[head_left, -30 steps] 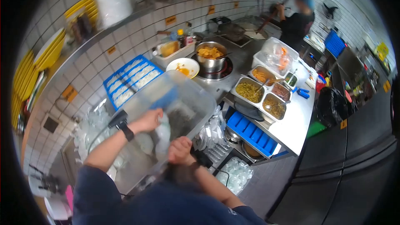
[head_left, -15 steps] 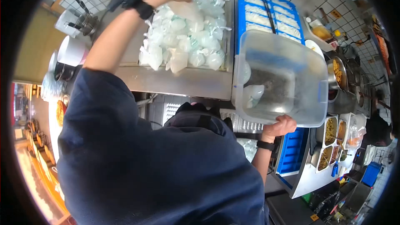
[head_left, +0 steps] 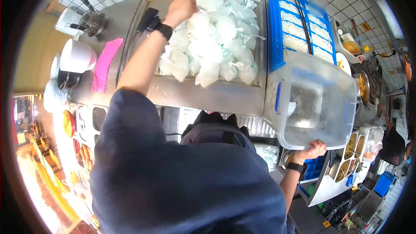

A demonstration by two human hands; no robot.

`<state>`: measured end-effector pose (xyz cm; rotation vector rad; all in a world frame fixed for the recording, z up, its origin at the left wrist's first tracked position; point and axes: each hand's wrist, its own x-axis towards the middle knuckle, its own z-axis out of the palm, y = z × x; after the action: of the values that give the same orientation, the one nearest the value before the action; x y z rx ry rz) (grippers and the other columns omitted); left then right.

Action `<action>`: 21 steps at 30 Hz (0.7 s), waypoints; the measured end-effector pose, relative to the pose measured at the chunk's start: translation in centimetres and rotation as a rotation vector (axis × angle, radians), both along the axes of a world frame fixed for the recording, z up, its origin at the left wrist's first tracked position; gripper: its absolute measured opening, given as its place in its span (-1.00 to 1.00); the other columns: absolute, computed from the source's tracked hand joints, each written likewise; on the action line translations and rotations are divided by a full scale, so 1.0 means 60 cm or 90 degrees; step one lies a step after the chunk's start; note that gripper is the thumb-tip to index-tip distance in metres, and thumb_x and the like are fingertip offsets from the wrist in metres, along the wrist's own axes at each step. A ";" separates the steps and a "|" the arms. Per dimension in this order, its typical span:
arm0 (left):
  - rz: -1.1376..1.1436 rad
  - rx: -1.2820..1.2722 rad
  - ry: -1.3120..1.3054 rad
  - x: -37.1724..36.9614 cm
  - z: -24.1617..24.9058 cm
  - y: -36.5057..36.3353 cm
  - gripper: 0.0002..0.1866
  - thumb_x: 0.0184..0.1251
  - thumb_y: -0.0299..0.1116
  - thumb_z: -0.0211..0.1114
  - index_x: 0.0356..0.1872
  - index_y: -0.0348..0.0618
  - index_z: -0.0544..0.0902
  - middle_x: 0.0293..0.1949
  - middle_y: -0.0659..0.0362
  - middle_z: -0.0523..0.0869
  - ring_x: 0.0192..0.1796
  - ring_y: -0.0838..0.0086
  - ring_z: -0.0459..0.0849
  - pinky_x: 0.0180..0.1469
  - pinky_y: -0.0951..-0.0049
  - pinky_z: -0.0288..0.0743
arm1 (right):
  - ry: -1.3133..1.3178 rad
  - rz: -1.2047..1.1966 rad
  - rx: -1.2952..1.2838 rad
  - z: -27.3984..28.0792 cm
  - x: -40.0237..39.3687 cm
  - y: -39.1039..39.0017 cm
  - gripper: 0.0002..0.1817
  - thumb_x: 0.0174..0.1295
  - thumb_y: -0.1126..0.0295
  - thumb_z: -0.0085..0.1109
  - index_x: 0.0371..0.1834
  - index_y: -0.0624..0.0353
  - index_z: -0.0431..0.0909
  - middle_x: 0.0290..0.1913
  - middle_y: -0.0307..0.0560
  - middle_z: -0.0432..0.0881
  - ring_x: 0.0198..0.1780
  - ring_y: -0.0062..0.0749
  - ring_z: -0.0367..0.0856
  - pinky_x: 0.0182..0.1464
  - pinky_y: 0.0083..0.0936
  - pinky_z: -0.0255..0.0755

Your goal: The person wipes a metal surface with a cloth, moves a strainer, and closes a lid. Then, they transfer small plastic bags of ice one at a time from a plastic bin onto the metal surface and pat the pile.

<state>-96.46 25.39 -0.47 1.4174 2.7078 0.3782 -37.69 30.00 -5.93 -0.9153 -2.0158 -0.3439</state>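
Knotted clear plastic bags with pale, whitish contents (head_left: 225, 28) lie heaped on a metal tray (head_left: 149, 11) on the counter. My left hand (head_left: 181, 9) is at the back left of the heap, fingers closed at the top of a plastic bag (head_left: 199, 22); the exact grip is partly hidden. To the right, a translucent plastic tub (head_left: 346, 104) tilts toward me, with my right hand (head_left: 314, 149) wrapped round its near rim. One pale bag (head_left: 291, 109) shows inside the tub, blurred by its wall.
Behind the tub stands a blue crate (head_left: 275, 39) of white noodle portions, with chopsticks (head_left: 304, 26) across it. Left on the counter are a pink cloth (head_left: 106, 65), a white container (head_left: 76, 55) and wire strainers (head_left: 93, 24). Food pans (head_left: 346, 164) stand at right.
My left hand has come down onto the heap from above its back edge. The tub appears lower and farther right, and fewer bags show in it. The view has shifted, revealing the pink cloth.
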 end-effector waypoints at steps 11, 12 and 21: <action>-0.141 0.368 -0.126 -0.078 -0.100 0.168 -0.95 -0.14 -0.58 0.18 -0.59 -0.20 0.57 -0.43 -0.04 0.58 -0.33 0.09 0.58 -0.29 0.23 0.44 | 0.002 -0.048 -0.048 0.003 -0.003 -0.007 -0.82 0.10 0.25 -0.09 -0.55 0.05 0.25 -0.42 -0.15 0.40 -0.27 -0.22 0.38 -0.07 -0.24 0.15; -0.137 0.387 -0.130 -0.069 -0.105 0.181 -0.92 -0.14 -0.60 0.14 -0.61 -0.18 0.56 -0.45 -0.03 0.58 -0.32 0.11 0.59 -0.30 0.25 0.44 | 0.006 -0.046 -0.057 0.006 -0.005 -0.007 -0.81 0.12 0.24 -0.11 -0.55 0.05 0.25 -0.41 -0.14 0.41 -0.26 -0.21 0.37 -0.07 -0.24 0.15; -0.184 0.060 -0.007 0.010 -0.268 0.288 -0.76 -0.01 -0.45 0.26 -0.24 -0.09 0.59 -0.19 -0.03 0.54 -0.10 0.08 0.54 -0.08 0.22 0.48 | 0.003 -0.084 -0.080 0.005 -0.008 -0.008 -0.55 0.30 0.08 -0.46 -0.60 0.11 0.26 -0.44 -0.08 0.38 -0.26 -0.20 0.31 -0.06 -0.26 0.13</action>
<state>-95.86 42.70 -16.53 1.7933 2.4522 0.4962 -38.19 29.51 -5.64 -1.1300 -1.9955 -0.2907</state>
